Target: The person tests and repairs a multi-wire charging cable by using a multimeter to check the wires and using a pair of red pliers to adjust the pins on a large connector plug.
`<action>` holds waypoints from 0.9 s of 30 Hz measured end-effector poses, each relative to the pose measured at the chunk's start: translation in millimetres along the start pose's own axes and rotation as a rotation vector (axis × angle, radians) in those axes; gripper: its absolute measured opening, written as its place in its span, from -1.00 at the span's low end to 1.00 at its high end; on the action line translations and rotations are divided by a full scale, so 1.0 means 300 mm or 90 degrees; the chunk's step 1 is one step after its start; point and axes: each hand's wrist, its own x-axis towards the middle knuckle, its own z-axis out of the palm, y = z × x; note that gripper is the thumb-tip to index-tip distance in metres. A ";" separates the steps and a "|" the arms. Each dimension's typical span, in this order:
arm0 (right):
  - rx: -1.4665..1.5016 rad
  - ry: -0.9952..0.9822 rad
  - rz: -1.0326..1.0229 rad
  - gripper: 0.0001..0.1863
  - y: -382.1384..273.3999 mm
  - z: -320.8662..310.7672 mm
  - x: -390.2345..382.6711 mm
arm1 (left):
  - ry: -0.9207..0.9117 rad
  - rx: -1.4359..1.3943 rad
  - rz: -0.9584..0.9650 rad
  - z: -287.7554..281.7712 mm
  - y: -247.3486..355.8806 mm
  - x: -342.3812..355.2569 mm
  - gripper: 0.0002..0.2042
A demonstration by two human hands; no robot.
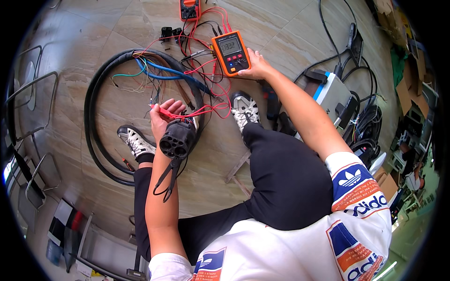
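My right hand (256,66) grips the lower right edge of an orange handheld meter (231,52) with a lit grey screen. Red and black test leads (221,27) run from its top. Pinched in the fingers of my left hand (165,112) is a red test lead clip (161,110); its tip is too small to make out. A black charging connector (176,140) with several round sockets lies against my left wrist, with a black strap hanging from it. Thin coloured wires (154,70) and a blue cable (171,72) spread out beyond my left hand.
A thick black cable (89,112) lies coiled on the tiled floor around my left foot. At the top sits a second orange meter (189,9), near small black parts (169,33). A screwdriver (127,164) lies by the coil. On the right stand a grey-white case (332,100) and piled black cables (368,126).
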 end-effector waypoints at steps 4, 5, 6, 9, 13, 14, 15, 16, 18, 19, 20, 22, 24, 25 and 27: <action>0.010 -0.025 0.006 0.35 0.027 -0.006 0.028 | -0.004 0.021 -0.011 -0.010 -0.006 0.017 -0.41; 0.005 -0.035 0.011 0.35 0.026 -0.007 0.027 | -0.004 0.021 -0.013 -0.011 -0.007 0.017 -0.41; 0.001 -0.045 0.016 0.35 0.024 -0.010 0.029 | -0.005 0.021 -0.015 -0.011 -0.007 0.017 -0.41; -0.024 -0.079 0.048 0.35 -0.026 -0.029 0.014 | 0.002 0.031 -0.008 -0.020 -0.009 0.019 -0.41; -0.038 -0.084 0.063 0.35 -0.030 -0.042 0.011 | -0.003 0.033 -0.014 -0.018 -0.012 0.028 -0.40; -0.033 -0.075 0.062 0.35 -0.033 -0.042 0.006 | -0.001 0.033 -0.014 -0.022 -0.010 0.030 -0.40; -0.029 -0.067 0.060 0.34 -0.036 -0.040 -0.001 | 0.000 0.033 -0.015 -0.024 -0.012 0.030 -0.40; -0.024 -0.058 0.058 0.33 -0.039 -0.042 -0.005 | 0.000 0.026 -0.017 -0.019 -0.012 0.026 -0.42; -0.017 -0.044 0.062 0.31 -0.044 -0.051 -0.008 | -0.001 0.012 -0.021 -0.007 -0.010 0.017 -0.45; -0.013 -0.037 0.064 0.30 -0.040 -0.050 -0.007 | -0.002 0.013 -0.021 -0.003 -0.012 0.019 -0.45; -0.013 -0.036 0.068 0.30 -0.035 -0.047 -0.003 | -0.003 0.015 -0.022 -0.001 -0.014 0.021 -0.45; -0.013 -0.036 0.074 0.29 -0.035 -0.046 0.004 | -0.001 0.017 -0.022 0.000 -0.016 0.024 -0.45; -0.012 -0.038 0.059 0.30 -0.036 -0.040 -0.007 | 0.007 0.019 -0.019 -0.005 -0.015 0.023 -0.45; -0.014 -0.037 0.052 0.30 -0.033 -0.044 -0.012 | 0.003 0.020 -0.021 -0.007 -0.015 0.025 -0.44; -0.007 -0.022 0.057 0.31 -0.020 -0.031 -0.014 | -0.005 0.021 -0.024 -0.015 -0.015 0.030 -0.44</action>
